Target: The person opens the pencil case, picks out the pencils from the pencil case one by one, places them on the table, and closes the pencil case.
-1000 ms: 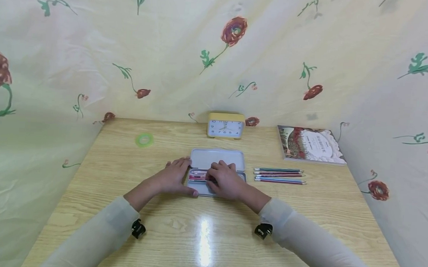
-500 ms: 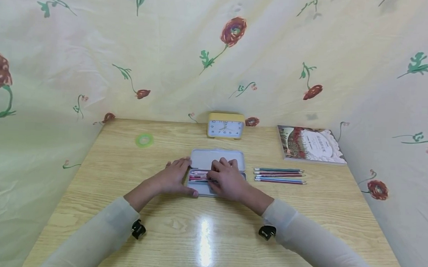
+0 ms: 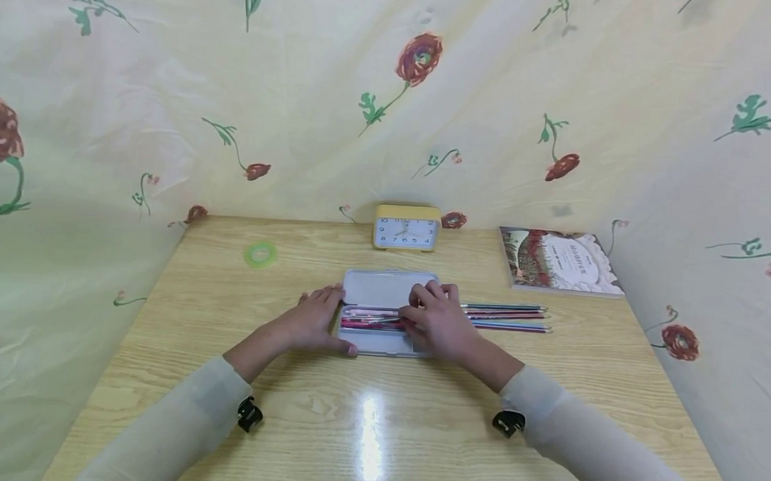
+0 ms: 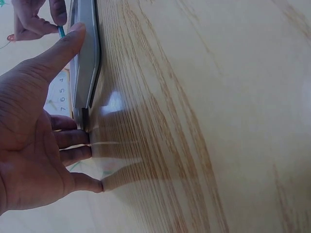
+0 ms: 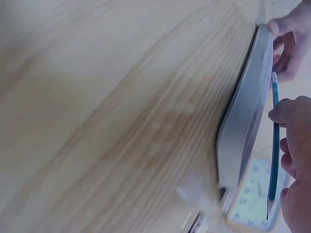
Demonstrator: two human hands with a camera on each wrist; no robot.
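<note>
A grey metal pencil case (image 3: 371, 342) lies on the table with its lid (image 3: 383, 289) folded back. In its rear compartment are several reddish and pale pencils (image 3: 362, 324). My left hand (image 3: 311, 322) rests at the case's left end, thumb along the front rim and fingers extended behind the corner. My right hand (image 3: 443, 325) is over the case's right end and pinches a green pencil (image 5: 275, 145) between thumb and fingers. In the right wrist view, this pencil is above the case wall, its white eraser end towards the left hand and its sharpened tip the other way.
Several pencils (image 3: 511, 317) lie side by side on the table right of the case. A yellow clock (image 3: 406, 232) stands behind it. At the back right is a book (image 3: 565, 261); a green tape roll (image 3: 251, 255) lies back left. A floral curtain (image 3: 314, 108) surrounds the table.
My right hand has moved right along the case with the green pencil, uncovering more of the pencils in the rear compartment. The left hand has stayed in place.
</note>
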